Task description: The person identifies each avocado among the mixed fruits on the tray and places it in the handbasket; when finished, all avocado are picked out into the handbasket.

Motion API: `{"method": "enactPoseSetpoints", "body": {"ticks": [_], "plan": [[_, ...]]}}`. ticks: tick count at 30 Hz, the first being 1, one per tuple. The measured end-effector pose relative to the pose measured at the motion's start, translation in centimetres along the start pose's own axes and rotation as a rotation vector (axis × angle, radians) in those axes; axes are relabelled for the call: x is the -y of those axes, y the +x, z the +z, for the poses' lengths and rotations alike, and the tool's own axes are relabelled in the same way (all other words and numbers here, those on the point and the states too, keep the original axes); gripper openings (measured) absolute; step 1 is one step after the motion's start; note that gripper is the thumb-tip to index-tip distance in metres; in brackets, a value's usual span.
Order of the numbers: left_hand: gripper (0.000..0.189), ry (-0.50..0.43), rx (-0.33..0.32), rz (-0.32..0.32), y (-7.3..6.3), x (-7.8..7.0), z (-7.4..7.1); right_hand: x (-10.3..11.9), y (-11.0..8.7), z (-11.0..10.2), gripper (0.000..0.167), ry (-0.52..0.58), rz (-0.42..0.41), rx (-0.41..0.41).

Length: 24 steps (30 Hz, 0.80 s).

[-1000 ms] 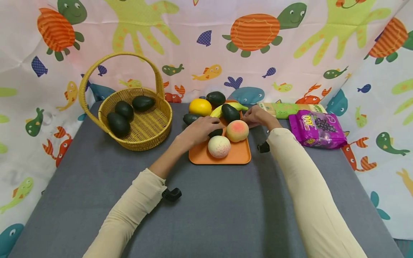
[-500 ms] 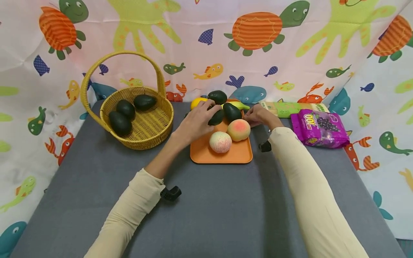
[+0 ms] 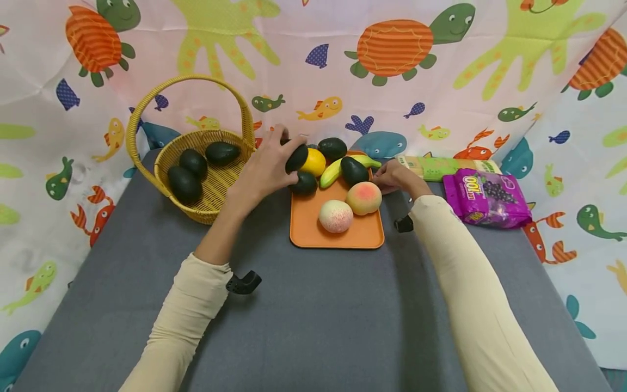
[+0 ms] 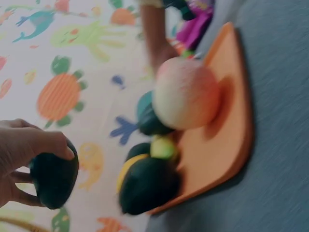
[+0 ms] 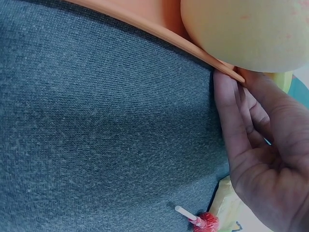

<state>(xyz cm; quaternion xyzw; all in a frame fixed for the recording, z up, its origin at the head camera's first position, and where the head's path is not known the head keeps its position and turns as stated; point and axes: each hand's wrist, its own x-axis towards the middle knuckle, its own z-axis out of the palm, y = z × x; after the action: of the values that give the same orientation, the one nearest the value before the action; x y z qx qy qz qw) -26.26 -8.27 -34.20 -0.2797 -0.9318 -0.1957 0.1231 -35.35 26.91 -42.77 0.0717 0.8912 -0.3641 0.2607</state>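
My left hand [image 3: 266, 163] holds a dark green avocado [image 3: 296, 158] in the air between the wicker basket and the orange tray [image 3: 318, 238]. Fingers and thumb curl round that avocado [image 4: 54, 179] in the left wrist view. On the tray's right side, my right hand [image 3: 395, 177] pinches the rim, thumb above and fingers below in the right wrist view. Two peaches [image 3: 336, 216] lie toward the tray's front. Behind them are a banana [image 3: 330, 175], a yellow lemon-like fruit [image 3: 315, 163] and more avocados [image 3: 355, 171], crowded at the back.
To the left stands the yellow wicker basket [image 3: 217, 182] with a tall arched handle and 3 avocados [image 3: 185, 185] inside. A purple grape-printed bag [image 3: 490, 197] and a flat green-and-tan packet [image 3: 448, 166] lie to the right. A red-headed lollipop [image 5: 206, 222] shows in the right wrist view.
The left hand has picked up an avocado from the tray and carried it left toward the basket. The right hand has stayed at the tray's rim.
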Motion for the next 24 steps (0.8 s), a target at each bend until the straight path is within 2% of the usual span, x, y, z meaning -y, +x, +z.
{"method": "enactPoseSetpoints", "body": {"ticks": [3,7,12,15,19,24], "plan": [[0.066,0.012,0.043,-0.024,-0.3,2.0,-1.6,0.0,-0.1,-0.2,0.031,-0.008,-0.016,-0.001],[0.073,0.001,0.12,-0.103,-0.8,5.4,-3.4,0.2,-0.1,-0.2,0.031,0.011,-0.015,-0.018],[0.066,-0.036,0.164,-0.2,-1.6,9.2,-4.4,0.4,-0.1,0.0,0.033,0.05,0.013,-0.035],[0.062,-0.029,0.214,-0.215,-1.8,11.0,-4.0,0.3,-0.3,0.1,0.033,0.038,0.011,-0.035],[0.064,0.011,0.285,-0.22,-1.9,12.9,-2.5,0.2,-0.3,0.2,0.032,0.037,0.01,-0.032],[0.065,0.045,0.333,-0.241,-2.0,14.4,-0.5,0.2,-0.2,0.1,0.031,0.04,0.021,-0.033]]}}
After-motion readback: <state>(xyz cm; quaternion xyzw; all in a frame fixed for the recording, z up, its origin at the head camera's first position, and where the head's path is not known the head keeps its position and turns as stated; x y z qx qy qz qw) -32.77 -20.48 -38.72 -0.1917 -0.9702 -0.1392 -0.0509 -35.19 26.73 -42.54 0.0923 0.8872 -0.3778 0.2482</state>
